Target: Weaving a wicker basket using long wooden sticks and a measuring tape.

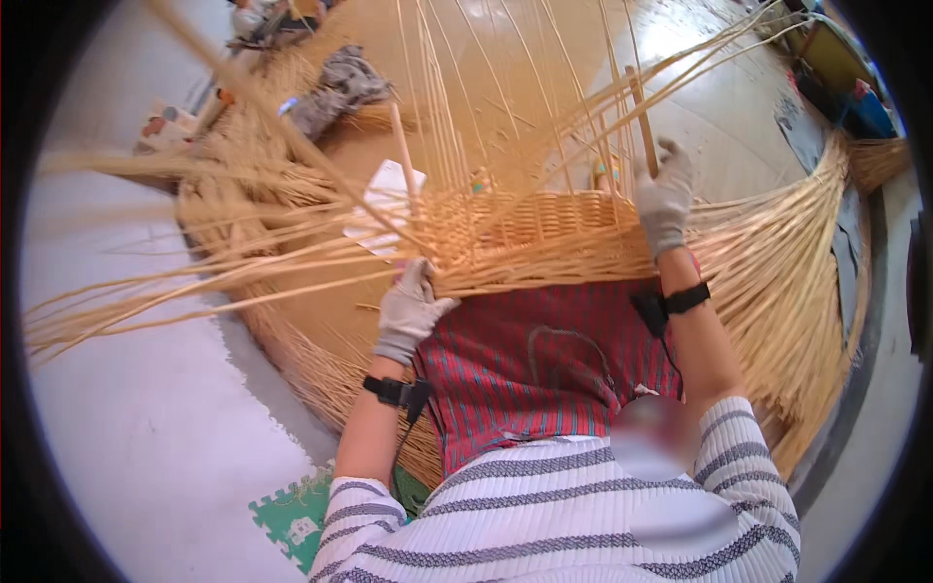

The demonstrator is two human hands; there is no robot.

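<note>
In front of me is a partly woven wicker basket (544, 219), its near side against my lap. Long thin canes stand up from its far side, and more stick out to the left and upper right. My left hand (413, 306), in a pale glove, is closed on the basket's near left corner, where the loose canes bunch. At the right corner my right hand (666, 194), also gloved, has its fingers bent round the foot of a thick upright wooden stick (641, 121). A second thick stick (401, 146) stands at the far left corner.
A large fanned bundle of canes (777, 291) lies to the right, with more canes (243, 194) heaped at the left. A white sheet (384, 199) and a crumpled grey cloth (340, 87) lie beyond. Green foam mat (292, 520) shows at lower left.
</note>
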